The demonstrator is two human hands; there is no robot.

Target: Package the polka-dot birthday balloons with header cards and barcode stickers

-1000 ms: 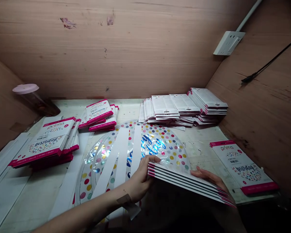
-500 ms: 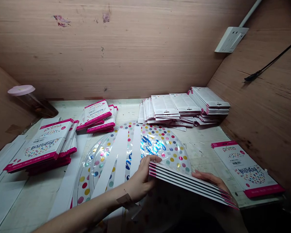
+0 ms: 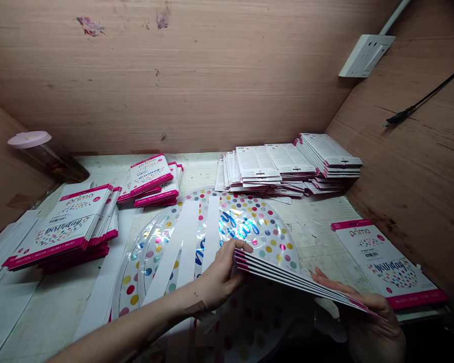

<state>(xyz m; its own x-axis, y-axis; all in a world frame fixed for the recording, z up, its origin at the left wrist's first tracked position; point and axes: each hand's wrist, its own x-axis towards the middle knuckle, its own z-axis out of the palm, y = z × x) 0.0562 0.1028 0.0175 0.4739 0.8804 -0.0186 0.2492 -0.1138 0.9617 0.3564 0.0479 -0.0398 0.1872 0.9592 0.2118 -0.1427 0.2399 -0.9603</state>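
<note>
A small stack of white-and-pink balloon packets (image 3: 298,282) is held edge-on between my hands, slanting down to the right. My left hand (image 3: 227,272) grips its left end, fingers on top and thumb below. At the other end my right hand (image 3: 374,317) is closed round the packets, its palm in shadow. Beneath them lie flat clear balloons (image 3: 272,232) with coloured dots and blue lettering. White paper strips (image 3: 189,237) lie across the balloons. The packets' faces are hidden from me.
Packet piles stand at the left (image 3: 68,222), back left (image 3: 151,174) and back right (image 3: 276,166). Single-looking packets (image 3: 382,257) lie at right. A lidded drink cup (image 3: 56,161) stands far left. Wooden walls enclose the table; a socket (image 3: 366,55) and cable (image 3: 408,113) are on the right.
My right hand has shifted right and down, and its fingers now wrap the packets' end. The packets sit closer together. My left hand stays nearly in place.
</note>
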